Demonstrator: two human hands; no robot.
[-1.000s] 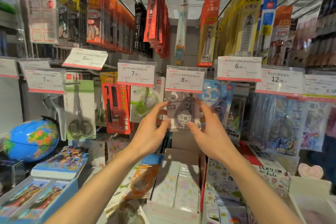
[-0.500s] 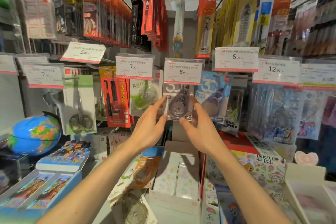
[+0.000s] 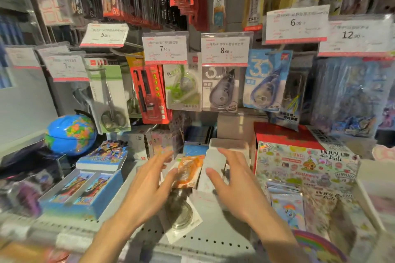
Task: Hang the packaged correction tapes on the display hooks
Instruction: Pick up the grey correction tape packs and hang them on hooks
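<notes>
Grey correction tape pack (image 3: 221, 88) hangs on a display hook under the 8.00 price tag (image 3: 225, 50), centre of the rack. Beside it on the left hangs a green tape pack (image 3: 183, 88) under the 7.90 tag (image 3: 165, 49); on the right, a blue tape pack (image 3: 265, 83). Lower down, an orange pack (image 3: 188, 172) lies on the shelf (image 3: 203, 239) w/ a clear round pack (image 3: 181, 215) just in front of it. Both hands are low over the shelf, well below the hung packs. Left hand (image 3: 147, 190): fingers spread & straight, tips next to the orange pack; contact can't be told due to blur. Right hand (image 3: 235, 186): fingers spread, relaxed, holding nothing, over a white box (image 3: 213, 164). Further left: red pack (image 3: 149, 96), scissors pack (image 3: 111, 100), globe (image 3: 70, 134). Right side: sticker box (image 3: 303, 164).
</notes>
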